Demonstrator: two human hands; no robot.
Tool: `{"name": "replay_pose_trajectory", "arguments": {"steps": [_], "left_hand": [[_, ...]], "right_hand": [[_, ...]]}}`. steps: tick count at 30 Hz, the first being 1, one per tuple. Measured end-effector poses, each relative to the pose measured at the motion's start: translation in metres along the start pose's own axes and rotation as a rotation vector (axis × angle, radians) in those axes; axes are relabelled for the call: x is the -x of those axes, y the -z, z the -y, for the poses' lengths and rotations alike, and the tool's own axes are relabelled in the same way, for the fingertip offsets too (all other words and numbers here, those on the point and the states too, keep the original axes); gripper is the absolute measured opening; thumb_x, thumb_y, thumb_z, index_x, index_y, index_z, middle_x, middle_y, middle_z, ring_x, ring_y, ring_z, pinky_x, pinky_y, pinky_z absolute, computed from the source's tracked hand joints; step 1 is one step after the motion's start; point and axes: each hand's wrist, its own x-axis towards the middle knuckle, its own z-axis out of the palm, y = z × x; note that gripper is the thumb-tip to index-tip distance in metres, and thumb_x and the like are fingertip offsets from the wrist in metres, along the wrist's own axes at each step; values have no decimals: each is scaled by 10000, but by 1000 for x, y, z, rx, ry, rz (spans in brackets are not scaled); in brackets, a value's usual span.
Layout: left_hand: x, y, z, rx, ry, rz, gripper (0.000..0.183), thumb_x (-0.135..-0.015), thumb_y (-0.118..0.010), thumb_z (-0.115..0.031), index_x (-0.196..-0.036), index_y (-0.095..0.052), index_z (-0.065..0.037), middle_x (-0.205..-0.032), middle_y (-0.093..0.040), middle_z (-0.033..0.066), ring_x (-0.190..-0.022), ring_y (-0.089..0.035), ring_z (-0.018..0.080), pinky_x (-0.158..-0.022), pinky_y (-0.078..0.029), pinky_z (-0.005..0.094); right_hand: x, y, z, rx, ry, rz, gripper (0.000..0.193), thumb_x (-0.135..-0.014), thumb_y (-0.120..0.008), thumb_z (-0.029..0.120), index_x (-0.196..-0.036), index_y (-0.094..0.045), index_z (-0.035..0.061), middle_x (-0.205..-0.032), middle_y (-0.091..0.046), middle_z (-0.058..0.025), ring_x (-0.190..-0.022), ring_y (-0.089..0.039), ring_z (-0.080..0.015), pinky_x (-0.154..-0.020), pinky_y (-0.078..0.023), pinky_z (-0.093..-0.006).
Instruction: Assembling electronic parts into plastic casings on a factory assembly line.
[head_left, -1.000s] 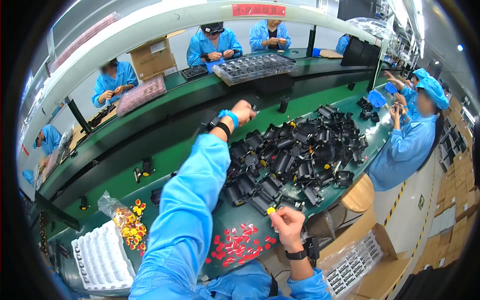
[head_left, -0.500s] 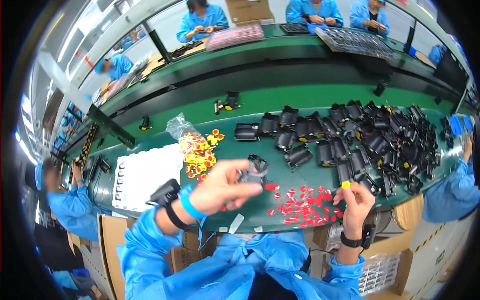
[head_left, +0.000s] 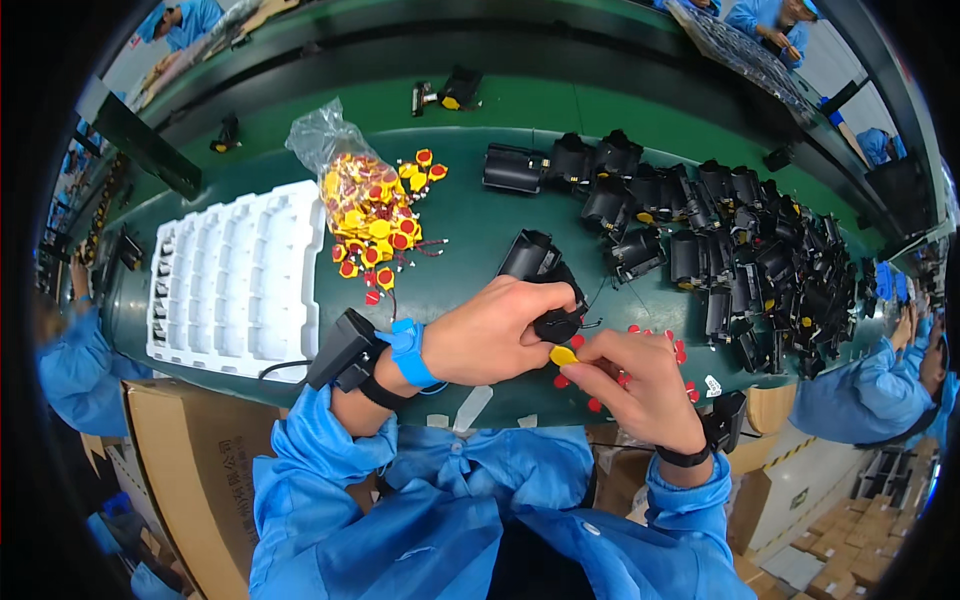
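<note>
My left hand [head_left: 490, 332] is closed around a black plastic housing [head_left: 533, 256] whose open, hollow end sticks up past my fingers. A darker part of it, with thin wires, shows at my fingertips. Between the thumb and fingers of my right hand [head_left: 640, 385] is a small yellow disc [head_left: 563, 355], held beside the near end of the housing. Red round pieces [head_left: 681, 345] lie on the table under and around my right hand, partly hidden by it. What my left fingers cover on the housing cannot be seen.
Left of my hands lies a clear bag [head_left: 365, 200] spilling yellow-and-red discs with wires. Beyond it is a white moulded tray [head_left: 235, 275] with black parts along one side. Many black housings [head_left: 745, 255] are heaped at the right. Co-workers in blue [head_left: 850, 390] sit on both sides.
My right hand has brought the yellow disc leftward to the housing in my left hand. The two hands are now close together. The view has tilted downward and nearer to the table.
</note>
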Motion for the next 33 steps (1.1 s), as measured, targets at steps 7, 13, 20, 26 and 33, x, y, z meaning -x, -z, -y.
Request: {"name": "replay_pose_trajectory", "arguments": {"steps": [7, 13, 20, 26, 33], "left_hand": [[7, 5, -2, -31, -41, 81, 340, -726, -596, 27, -1058, -532, 61, -674, -586, 232, -645, -610, 418, -564, -421, 475], [8, -1, 11, -73, -179, 45, 281, -796, -662, -33, -1035, -516, -11, -551, -482, 146, -508, -544, 368, -466, -361, 420], [7, 7, 4, -82, -128, 108, 259, -829, -681, -62, -1007, -498, -18, -572, -487, 153, -523, -545, 377, -462, -351, 415], [10, 7, 3, -46, -168, 91, 255, -863, -686, -114, -991, -488, -18, -586, -488, 168, -525, -542, 383, -461, -345, 418], [14, 10, -4, -43, -165, 153, 184, -932, -614, -151, -1014, -508, -26, -628, -513, 173, -552, -551, 382, -483, -369, 431]], "right_hand": [[-11, -4, 1, -3, -76, 8, 146, -852, -748, 65, -778, -649, -13, -587, -592, -51, -487, -541, -107, -464, -395, -273], [-12, -4, 2, -65, -209, -20, 167, -830, -772, 67, -752, -656, -24, -563, -598, -47, -491, -553, -82, -455, -404, -252], [-11, -8, 7, 11, -85, -111, 147, -821, -773, 48, -767, -656, -22, -603, -626, -65, -501, -578, -98, -456, -413, -251], [-7, -13, 12, 187, 66, -185, 125, -807, -774, 26, -783, -659, -16, -615, -629, -76, -505, -596, -121, -458, -423, -249], [-10, -2, 5, -218, -244, -27, 136, -798, -774, 12, -781, -645, -29, -657, -651, -55, -570, -616, -73, -500, -469, -231]]}}
